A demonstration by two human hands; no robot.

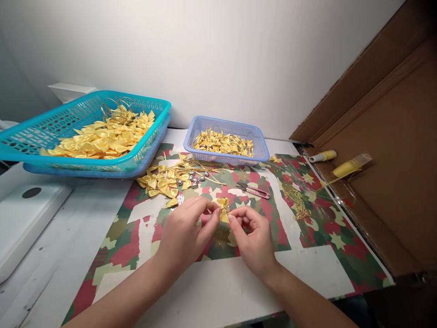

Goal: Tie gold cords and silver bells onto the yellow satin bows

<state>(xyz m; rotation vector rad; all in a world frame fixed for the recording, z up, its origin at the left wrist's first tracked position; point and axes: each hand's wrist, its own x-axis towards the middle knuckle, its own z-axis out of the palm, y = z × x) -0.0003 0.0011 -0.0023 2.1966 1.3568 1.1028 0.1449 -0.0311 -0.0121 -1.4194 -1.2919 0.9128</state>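
Left: white case (37, 223), smooth, rounded edges, dark oval on top, on a pale bench (51, 278). Turquoise basket (85, 160), perforated plastic, oblong, stacked over a blue basket (77, 173); contents, a deep heap of glossy yellow ribbon bows (102, 139) with thin gold loops (112, 108) at the back. Patterned sheet (116, 255), camouflage print in red, green and cream with star shapes, crossed by white strips. On it, loose bows (160, 181), satin-like, pointed ends; straight gold cords (205, 165); small round silver bells (195, 183), shiny. Left hand (186, 232), thumb and forefinger pinching the left side of the bow in work. Bow in work (223, 216): yellow, satin sheen, folded ribbon, gold loop at its upper left, a silver bell against its right side; located between the two hands, above the sheet. Periwinkle basket (227, 157), rectangular plastic mesh, behind, filled with yellow bows and bells. Right hand (256, 241), thumb and forefinger pinching the right side of the same bow, other fingers curled. Thread snips (254, 190), pink handle, dark blades. Fine gold tangle (301, 207), beadlike. Two yellow thread spools (348, 168), tubular, beside brown cardboard (382, 182), creased, at far right.
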